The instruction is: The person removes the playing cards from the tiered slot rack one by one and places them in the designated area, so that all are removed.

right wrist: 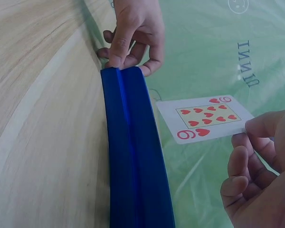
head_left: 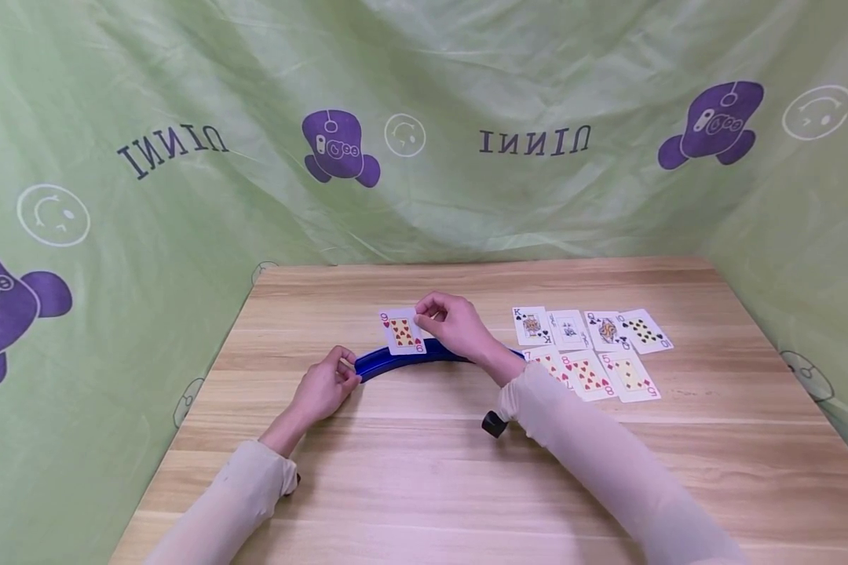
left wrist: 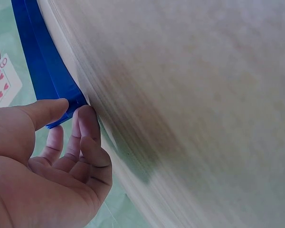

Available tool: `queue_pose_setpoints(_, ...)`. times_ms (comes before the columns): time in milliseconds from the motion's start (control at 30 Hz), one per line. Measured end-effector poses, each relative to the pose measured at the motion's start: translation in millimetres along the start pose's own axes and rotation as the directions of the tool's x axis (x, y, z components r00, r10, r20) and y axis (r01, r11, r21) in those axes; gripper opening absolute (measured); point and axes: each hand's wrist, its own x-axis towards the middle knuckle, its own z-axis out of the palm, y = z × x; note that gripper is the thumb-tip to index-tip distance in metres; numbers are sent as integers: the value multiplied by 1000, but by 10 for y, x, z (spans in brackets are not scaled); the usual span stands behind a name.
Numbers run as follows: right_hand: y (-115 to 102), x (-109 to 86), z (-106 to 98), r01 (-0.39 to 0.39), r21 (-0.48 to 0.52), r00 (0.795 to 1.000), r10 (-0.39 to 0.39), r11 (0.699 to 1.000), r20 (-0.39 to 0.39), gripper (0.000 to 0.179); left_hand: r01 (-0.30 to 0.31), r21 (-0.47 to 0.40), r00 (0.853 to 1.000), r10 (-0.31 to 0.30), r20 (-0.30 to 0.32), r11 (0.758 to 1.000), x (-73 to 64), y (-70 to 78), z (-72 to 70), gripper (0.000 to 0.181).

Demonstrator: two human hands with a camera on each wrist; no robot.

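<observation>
A curved blue card holder (head_left: 389, 361) with a lengthwise groove lies across the middle of the wooden table. My left hand (head_left: 323, 386) pinches its left end, thumb on top and fingertips at the edge, as the left wrist view shows closely. Between thumb and fingertips my right hand (head_left: 455, 323) grips a nine of hearts playing card (right wrist: 206, 118) by one edge. In the head view that card (head_left: 401, 333) overlaps the holder's far side, while the right wrist view shows it beside the groove, face visible. My right forearm hides part of the holder's right end.
Right of the holder, several face-up cards lie in two rows: a king (head_left: 531, 325), a queen (head_left: 608, 331) and others behind, red cards such as the eight of hearts (head_left: 585, 375) in front. A small black object (head_left: 494, 424) shows by my right sleeve. Green printed cloth (head_left: 438, 212) surrounds the table.
</observation>
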Motion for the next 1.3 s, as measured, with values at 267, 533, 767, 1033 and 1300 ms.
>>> queue_pose_setpoints(267, 59, -82, -148, -19, 2, 1000, 19, 1000, -17, 13, 1, 4, 1000, -1, 3, 1000, 3, -8, 3, 26)
queue_pose_setpoints(533, 146, -147, -293, -23, -19, 999, 22, 1000, -47, 12, -5, 0, 1000, 5, 1, 1000, 3, -5, 3, 26)
queue_pose_setpoints(767, 199, -212, -422, -30, -34, 998, 27, 999, -64, 13, -11, 4, 1000, 11, -5, 1000, -5, -4, 4, 27)
queue_pose_setpoints(1033, 269, -281, -580, -46, -42, 995, 42, 998, -85, 12, -7, 6, 1000, 7, -3, 1000, -2, -9, 5, 27)
queue_pose_setpoints(1300, 394, -398, -743, -80, -28, 992, 77, 996, -104, 11, -6, 11, 1000, 6, -4, 1000, -2, 0, 5, 27)
